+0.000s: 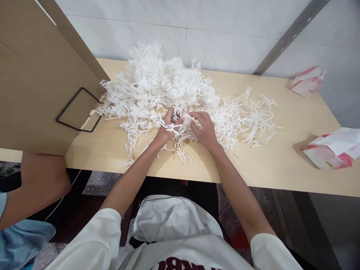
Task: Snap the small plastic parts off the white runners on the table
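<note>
A large heap of white, thin, branching plastic pieces lies on the light wooden table, tangled together. My left hand is at the heap's front edge, its fingers closed around a white branching piece that crosses the wrist side of the thumb. Close on its right, my right hand has its fingers bent, with thumb and fingertips apart over the white pieces. Whether its fingertips touch a strand is hard to see. Longer, looser strands spread to the right of this hand.
A tall brown cardboard panel with a black wire bracket stands on the left. Beyond it, another person's arm shows below the table. Two red-and-white paper packets sit on the right. A tiled wall runs behind.
</note>
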Action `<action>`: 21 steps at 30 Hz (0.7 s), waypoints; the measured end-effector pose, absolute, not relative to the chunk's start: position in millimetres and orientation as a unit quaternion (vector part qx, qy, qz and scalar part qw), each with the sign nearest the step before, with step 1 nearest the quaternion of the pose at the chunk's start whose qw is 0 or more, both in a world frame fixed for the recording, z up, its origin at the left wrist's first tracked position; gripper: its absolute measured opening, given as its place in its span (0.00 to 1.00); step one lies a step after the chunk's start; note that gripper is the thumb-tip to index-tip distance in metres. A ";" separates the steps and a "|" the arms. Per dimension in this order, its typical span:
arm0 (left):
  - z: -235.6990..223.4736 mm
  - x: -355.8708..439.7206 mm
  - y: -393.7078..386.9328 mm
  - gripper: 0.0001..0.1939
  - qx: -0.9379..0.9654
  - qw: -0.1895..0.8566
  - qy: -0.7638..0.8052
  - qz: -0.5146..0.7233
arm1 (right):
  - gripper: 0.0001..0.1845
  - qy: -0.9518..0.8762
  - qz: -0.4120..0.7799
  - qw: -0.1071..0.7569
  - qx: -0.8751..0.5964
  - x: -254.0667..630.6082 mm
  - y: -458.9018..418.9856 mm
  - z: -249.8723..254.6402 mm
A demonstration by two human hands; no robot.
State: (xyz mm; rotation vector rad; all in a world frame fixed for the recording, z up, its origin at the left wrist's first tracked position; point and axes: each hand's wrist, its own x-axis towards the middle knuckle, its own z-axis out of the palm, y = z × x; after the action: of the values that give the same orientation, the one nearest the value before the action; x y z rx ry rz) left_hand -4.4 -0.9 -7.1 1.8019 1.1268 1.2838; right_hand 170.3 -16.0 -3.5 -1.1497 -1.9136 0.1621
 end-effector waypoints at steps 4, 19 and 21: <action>-11.8 -5.7 1.4 0.16 0.699 0.345 0.410 0.474 | 0.13 -0.781 0.108 0.420 -0.448 168.2 -17.4 -3.0; -13.9 1.7 -9.0 0.09 0.795 0.173 0.410 0.413 | 0.08 -0.829 -0.028 0.307 -0.467 168.1 -20.9 -3.5; -15.1 0.1 -5.5 0.10 0.766 0.149 0.437 0.448 | 0.09 -0.803 -0.024 0.356 -0.478 170.2 -22.3 -2.2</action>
State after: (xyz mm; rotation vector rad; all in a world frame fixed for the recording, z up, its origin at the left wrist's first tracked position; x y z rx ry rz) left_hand 0.1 -5.5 -15.1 2.2010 1.2574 1.2868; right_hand 170.2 -22.3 -2.2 -1.2332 -2.0730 -0.0613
